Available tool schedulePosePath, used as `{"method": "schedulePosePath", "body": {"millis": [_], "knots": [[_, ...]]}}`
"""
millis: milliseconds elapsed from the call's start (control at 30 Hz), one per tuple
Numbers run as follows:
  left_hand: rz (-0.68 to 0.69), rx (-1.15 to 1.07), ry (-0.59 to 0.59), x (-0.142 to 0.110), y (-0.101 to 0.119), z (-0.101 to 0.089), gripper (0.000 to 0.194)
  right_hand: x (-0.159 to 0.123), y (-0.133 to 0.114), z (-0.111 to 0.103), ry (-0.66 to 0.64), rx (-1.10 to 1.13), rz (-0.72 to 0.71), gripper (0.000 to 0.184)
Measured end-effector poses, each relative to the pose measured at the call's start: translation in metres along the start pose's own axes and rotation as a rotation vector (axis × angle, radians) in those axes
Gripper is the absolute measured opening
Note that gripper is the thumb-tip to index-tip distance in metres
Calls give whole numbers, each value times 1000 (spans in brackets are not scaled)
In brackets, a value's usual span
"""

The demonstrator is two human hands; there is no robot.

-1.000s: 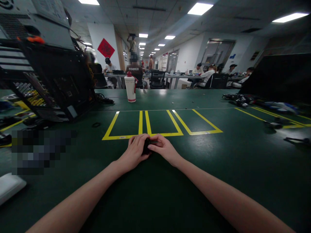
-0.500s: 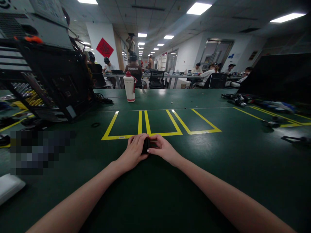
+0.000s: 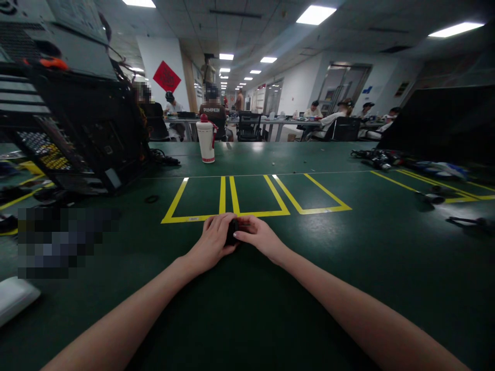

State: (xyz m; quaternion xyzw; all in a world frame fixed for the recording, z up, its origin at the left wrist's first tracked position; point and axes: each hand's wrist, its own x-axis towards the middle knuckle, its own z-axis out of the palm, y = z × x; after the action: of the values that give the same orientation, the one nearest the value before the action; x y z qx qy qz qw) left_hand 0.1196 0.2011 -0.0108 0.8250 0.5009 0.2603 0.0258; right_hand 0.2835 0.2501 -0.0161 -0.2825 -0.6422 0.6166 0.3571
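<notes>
My left hand (image 3: 213,238) is wrapped round a small black object (image 3: 232,233), its fingers curled over the far side and the thumb at the near side. From the right, my right hand (image 3: 260,237) touches the same object with thumb and fingers. What kind of object it is cannot be made out, since the hands cover most of it. Both hands are low over the green table (image 3: 247,309), just in front of the yellow tape outlines (image 3: 263,213).
A white bottle with a red lid (image 3: 207,144) stands beyond the tape. On the left is an open black computer case (image 3: 88,134), with a black ring (image 3: 151,199) nearby. Cables (image 3: 379,157) and a dark screen (image 3: 444,123) are at the right. Several people sit at far desks.
My right thumb and fingers have shifted slightly against the black object. The left hand stays in place around it.
</notes>
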Motion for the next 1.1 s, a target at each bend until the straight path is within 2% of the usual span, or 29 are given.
{"method": "schedulePosePath", "body": {"millis": [200, 433, 700, 867, 967, 1100], "knots": [[2, -11, -7, 0, 0, 0, 57, -1, -1, -1, -78, 53, -39, 37], [-1, -14, -16, 0, 1, -1, 55, -3, 2, 3, -18, 11, -89, 25], [1, -3, -18, 0, 2, -3, 57, 0, 2, 0, 17, -26, -34, 39], [-1, -8, -19, 0, 1, -2, 58, -1, 1, -2, -75, 28, -52, 33], [-7, -2, -11, 0, -1, 1, 59, -1, 3, 0, -62, 54, -89, 32], [3, 0, 1, 1, -1, 1, 57, -1, 4, 1, -32, 38, -113, 22]]}}
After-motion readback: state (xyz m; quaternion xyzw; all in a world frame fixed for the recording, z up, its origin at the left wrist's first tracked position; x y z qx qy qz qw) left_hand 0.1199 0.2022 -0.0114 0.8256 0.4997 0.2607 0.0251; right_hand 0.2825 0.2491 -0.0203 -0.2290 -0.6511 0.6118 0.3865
